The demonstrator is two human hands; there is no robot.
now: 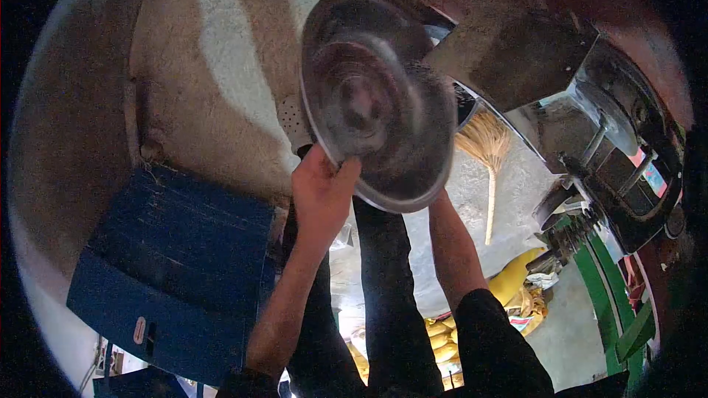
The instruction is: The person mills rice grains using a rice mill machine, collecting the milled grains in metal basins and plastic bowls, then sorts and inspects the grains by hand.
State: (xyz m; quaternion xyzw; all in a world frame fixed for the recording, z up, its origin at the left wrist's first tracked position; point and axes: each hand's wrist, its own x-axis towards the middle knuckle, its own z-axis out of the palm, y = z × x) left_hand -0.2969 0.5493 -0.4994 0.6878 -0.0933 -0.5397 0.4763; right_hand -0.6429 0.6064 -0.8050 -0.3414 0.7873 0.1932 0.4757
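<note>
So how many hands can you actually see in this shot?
1: the left hand, gripping the lower-left edge of the metal basin. The right hand is hidden, apparently behind the basin; only the right forearm shows.

A round grey metal basin [376, 107] is held tilted.

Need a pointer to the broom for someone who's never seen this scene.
Start at the large round metal basin gripped by the left hand. Just right of it, against the grey floor, is the broom, bristles toward the picture's top. Its straw-coloured fan and thin pale handle set it apart from the basin and the flat dark panel above.
</note>
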